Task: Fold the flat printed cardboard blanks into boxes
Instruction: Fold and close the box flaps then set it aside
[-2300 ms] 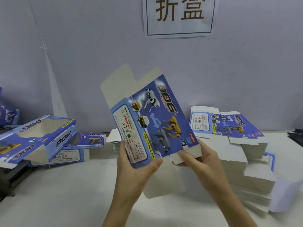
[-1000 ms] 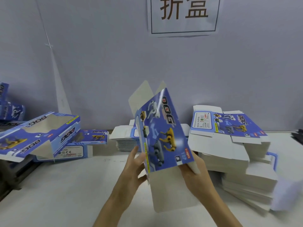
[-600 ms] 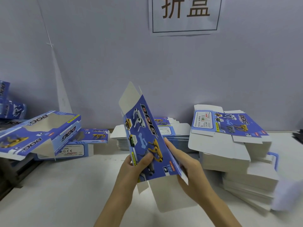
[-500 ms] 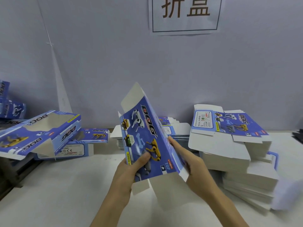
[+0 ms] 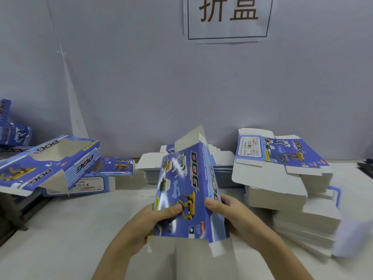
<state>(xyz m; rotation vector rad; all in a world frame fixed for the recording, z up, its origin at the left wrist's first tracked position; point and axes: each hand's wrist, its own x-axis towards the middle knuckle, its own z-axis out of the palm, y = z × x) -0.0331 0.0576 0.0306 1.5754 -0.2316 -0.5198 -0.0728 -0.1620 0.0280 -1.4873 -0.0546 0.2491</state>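
I hold a blue printed "DOG" cardboard blank point(image 5: 187, 190) upright over the table, opened partway into a sleeve, grey flaps hanging below and one sticking up at the top. My left hand point(image 5: 149, 221) grips its left edge, thumb on the printed face. My right hand point(image 5: 234, 215) grips its right side panel, thumb on the front edge. A stack of flat blanks point(image 5: 282, 178) lies to the right, printed side up on top. Another flat stack point(image 5: 149, 170) lies behind the held blank.
Folded open boxes point(image 5: 50, 164) are piled at the left, one lying flat point(image 5: 90, 182) under them. A paper sign point(image 5: 228, 19) hangs on the grey wall. The white table point(image 5: 70, 235) reaches toward me; a dark object point(image 5: 366, 166) sits at the far right edge.
The blank has come down and turned more face-on to me, opening from a thin edge-on sheet into a wider sleeve. Both hands have shifted lower on its sides.
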